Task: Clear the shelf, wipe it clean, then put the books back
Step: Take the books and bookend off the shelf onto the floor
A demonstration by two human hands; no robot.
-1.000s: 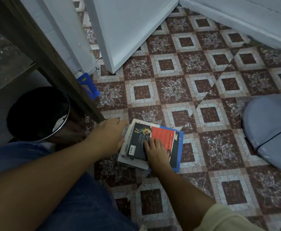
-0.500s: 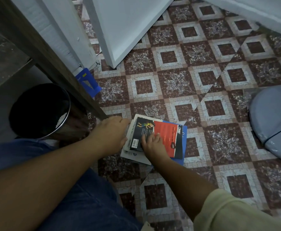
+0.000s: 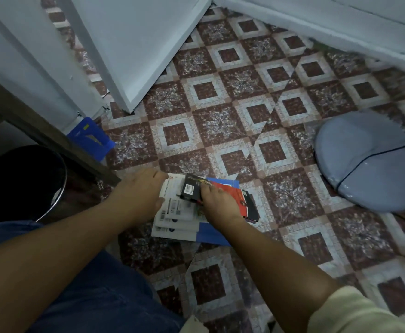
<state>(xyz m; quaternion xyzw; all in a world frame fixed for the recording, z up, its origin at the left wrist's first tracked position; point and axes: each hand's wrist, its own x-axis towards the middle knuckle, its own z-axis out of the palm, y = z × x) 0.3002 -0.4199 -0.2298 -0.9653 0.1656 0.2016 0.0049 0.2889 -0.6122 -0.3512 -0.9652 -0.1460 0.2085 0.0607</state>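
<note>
The stack of books (image 3: 177,219) lies on the patterned floor (image 3: 280,193), near the black bin (image 3: 23,183) to its left. The left hand (image 3: 144,193) grips the stack's left edge, fingers curled round the white covers. The right hand (image 3: 218,204) holds the red-and-black book (image 3: 236,198) on top, fingers bent over it, its barcode end tilted up off the stack

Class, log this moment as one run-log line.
place: tiled floor | item: book stack | left hand: touches white booklets | right hand: grips top book
</note>
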